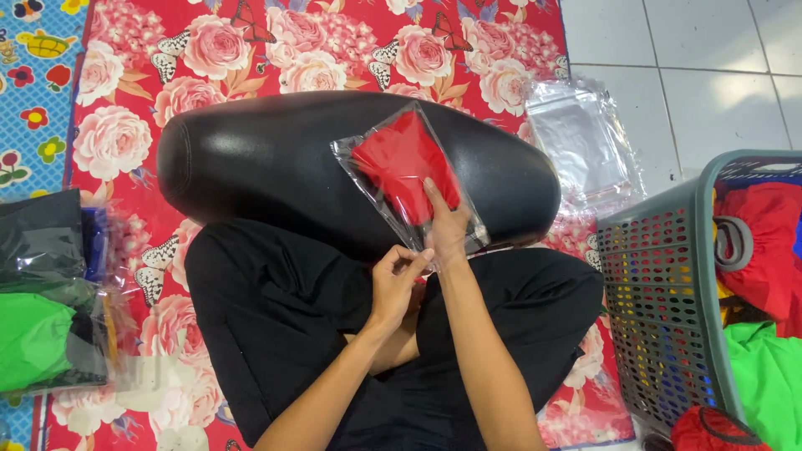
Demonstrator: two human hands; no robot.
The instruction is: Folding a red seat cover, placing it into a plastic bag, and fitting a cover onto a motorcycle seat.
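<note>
A clear plastic bag point(365, 150) with a folded red cloth point(399, 165) inside lies on a black padded cushion point(267, 163) across my lap. My right hand point(445, 225) presses flat on the bag's near end, fingers on the red cloth. My left hand point(394, 282) pinches the bag's open edge at the near corner, just below the cushion. My legs in black trousers point(276, 334) are crossed beneath.
A stack of empty clear bags point(582, 144) lies right of the cushion on the red flowered mat point(125, 134). A grey perforated basket point(660, 292) with red and green garments stands at right. Packed bags of green and dark cloth point(42, 301) are piled at left. White floor tiles point(693, 58) show at upper right.
</note>
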